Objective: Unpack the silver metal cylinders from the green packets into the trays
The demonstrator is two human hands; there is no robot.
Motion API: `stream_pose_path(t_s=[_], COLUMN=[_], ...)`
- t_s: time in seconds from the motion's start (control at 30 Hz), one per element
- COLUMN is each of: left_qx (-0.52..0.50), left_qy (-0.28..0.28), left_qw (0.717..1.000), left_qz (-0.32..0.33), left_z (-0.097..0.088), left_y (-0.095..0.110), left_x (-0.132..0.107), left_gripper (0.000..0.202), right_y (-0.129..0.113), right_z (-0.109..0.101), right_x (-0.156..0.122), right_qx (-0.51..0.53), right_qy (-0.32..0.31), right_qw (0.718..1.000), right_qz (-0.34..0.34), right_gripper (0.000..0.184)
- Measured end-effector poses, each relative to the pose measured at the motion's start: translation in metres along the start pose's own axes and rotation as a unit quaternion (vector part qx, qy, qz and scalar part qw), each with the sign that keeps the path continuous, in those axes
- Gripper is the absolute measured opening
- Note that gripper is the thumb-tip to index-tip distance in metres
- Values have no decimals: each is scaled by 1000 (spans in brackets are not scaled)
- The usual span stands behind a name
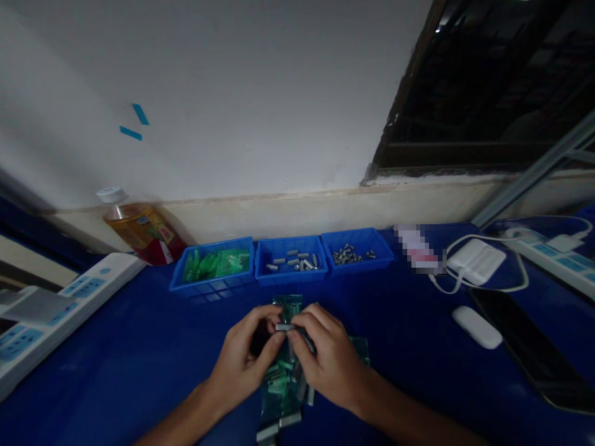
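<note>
My left hand (pixel 248 347) and my right hand (pixel 325 353) meet near the front middle of the blue table. Between their fingertips they pinch a small silvery metal cylinder (pixel 284 327), lying roughly level. Under and between the hands lie green plastic bags (pixel 274 402), with green and metal pieces showing in or on them. Several loose metal cylinders (pixel 290 420) rest at the near side of the bags. My right hand hides part of the bags and of the cylinders beside them.
Behind the hands stand three blue bins: one with green bags (pixel 218 263), one with metal cylinders (pixel 297 260), one with small metal parts (pixel 346 255). A drink bottle (pixel 144 229) and power strip (pixel 86 291) are left; a phone (pixel 530 347), white case (pixel 477 327) and charger (pixel 476 260) right.
</note>
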State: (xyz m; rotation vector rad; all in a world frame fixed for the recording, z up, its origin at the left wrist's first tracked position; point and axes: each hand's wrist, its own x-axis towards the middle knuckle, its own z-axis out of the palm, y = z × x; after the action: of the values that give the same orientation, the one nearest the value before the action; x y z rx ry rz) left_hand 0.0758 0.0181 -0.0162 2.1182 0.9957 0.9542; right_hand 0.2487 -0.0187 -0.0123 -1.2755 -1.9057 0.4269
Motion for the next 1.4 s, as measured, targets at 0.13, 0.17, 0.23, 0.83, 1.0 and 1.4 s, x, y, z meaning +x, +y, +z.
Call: stream_pose_path(t_s=[0.13,0.17,0.23,0.83,1.0,1.4], left_qx=[16,20,24,154,174,175], left_qy=[-8,-10,-6,-57,-63,-62], left_qw=[999,999,1000,986,983,982], left_qz=[41,36,15,-19,-22,-18], left_z=[0,0,0,10,9,10], left_y=[-1,0,0,-17,-17,-17], left_x=[0,0,1,7,5,2], left_gripper=[8,6,9,40,39,53], right_y=[1,1,0,21,20,17], right_z=[-2,-2,-4,-6,15,24], right_x=[2,3,6,142,166,172], right_qx=[10,8,-9,-308,-344,-352], right_qy=[7,12,10,-184,-234,-265], right_qw=[1000,1000,999,931,908,896], right_qz=[-9,-13,-32,-68,-56,-55], right_gripper=[11,11,16,14,20,25])
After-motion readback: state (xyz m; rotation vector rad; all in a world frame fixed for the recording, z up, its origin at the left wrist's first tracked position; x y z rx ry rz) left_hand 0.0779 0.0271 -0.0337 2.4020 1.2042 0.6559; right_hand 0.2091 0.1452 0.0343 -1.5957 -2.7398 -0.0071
